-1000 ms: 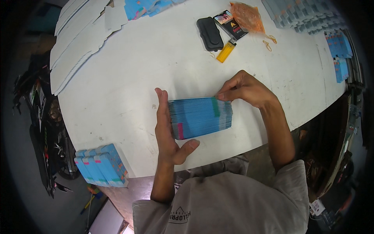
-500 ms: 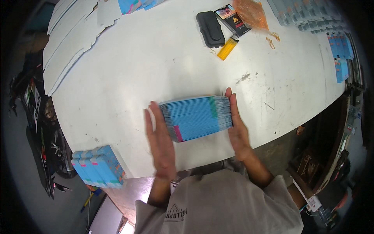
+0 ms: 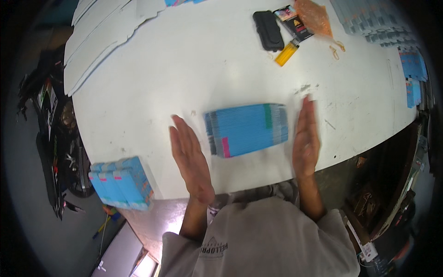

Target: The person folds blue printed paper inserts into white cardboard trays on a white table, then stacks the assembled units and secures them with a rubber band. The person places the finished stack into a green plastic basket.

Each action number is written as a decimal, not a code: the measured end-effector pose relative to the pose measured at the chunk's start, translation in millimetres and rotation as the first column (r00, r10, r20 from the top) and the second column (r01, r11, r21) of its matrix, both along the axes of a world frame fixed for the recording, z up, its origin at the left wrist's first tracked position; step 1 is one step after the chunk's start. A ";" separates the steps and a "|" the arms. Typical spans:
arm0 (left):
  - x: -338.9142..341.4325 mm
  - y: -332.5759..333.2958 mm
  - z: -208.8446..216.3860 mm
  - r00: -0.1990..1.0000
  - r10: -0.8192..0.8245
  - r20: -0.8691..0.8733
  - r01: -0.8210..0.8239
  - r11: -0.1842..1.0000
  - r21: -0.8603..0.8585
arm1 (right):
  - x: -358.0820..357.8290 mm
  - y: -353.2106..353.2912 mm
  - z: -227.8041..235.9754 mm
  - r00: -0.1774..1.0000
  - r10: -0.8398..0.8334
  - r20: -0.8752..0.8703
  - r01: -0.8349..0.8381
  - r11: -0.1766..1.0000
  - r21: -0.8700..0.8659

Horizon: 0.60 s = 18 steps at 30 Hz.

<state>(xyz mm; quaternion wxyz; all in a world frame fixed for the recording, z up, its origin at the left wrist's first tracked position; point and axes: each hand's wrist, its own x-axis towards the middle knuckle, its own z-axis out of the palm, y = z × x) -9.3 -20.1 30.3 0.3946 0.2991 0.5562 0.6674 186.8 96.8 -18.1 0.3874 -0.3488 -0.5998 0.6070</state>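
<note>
A neat stack of flat blue cards or folded boxes [image 3: 249,129], with a pink mark and a green band along its edges, lies on the white table in front of me. To its left, my left hand [image 3: 190,154] is held with fingers stretched out, apart from the stack. On the other side, my right hand [image 3: 306,138] is likewise flat and open, a small gap from the stack's right end and slightly blurred. Neither hand holds anything.
More blue stacks [image 3: 122,184] stand at the table's left front edge. White sheets [image 3: 106,37] spread at the far left. A black case [image 3: 268,30], yellow lighter [image 3: 287,53], black pack [image 3: 295,25] and orange bag [image 3: 316,18] lie far right, near further stacks [image 3: 413,64].
Both hands have moved outward from the ends of the stack, which they were pressing or nearly pressing between the palms. The whole view has shifted slightly.
</note>
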 end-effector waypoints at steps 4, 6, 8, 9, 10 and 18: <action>-2.9 15.4 -3.3 0.995 -0.014 -0.096 0.017 0.999 0.031 | -34.5 -12.8 9.1 1.000 0.018 0.001 -0.018 0.999 0.034; -6.7 11.3 -6.3 0.995 0.032 -0.097 -0.023 0.995 0.097 | -12.4 -9.5 0.6 1.000 0.021 -0.021 -0.023 0.996 -0.088; -11.1 4.1 -7.9 0.990 0.097 -0.102 -0.085 0.989 0.117 | -9.6 -6.3 8.6 0.998 -0.034 -0.060 0.030 0.997 -0.071; -11.4 -0.6 -7.8 0.985 0.120 -0.126 -0.108 0.989 0.097 | -4.1 -10.1 9.1 0.988 -0.053 -0.146 0.044 0.997 -0.064; -11.5 -5.2 -10.0 0.979 0.140 -0.146 -0.130 0.988 0.079 | 1.1 -10.3 11.0 0.994 -0.031 -0.105 0.029 0.999 -0.027; -2.8 -20.1 -48.5 0.581 -0.190 -0.792 -0.038 0.965 -0.259 | 16.8 -8.1 5.8 0.938 -0.195 0.287 0.025 0.863 0.504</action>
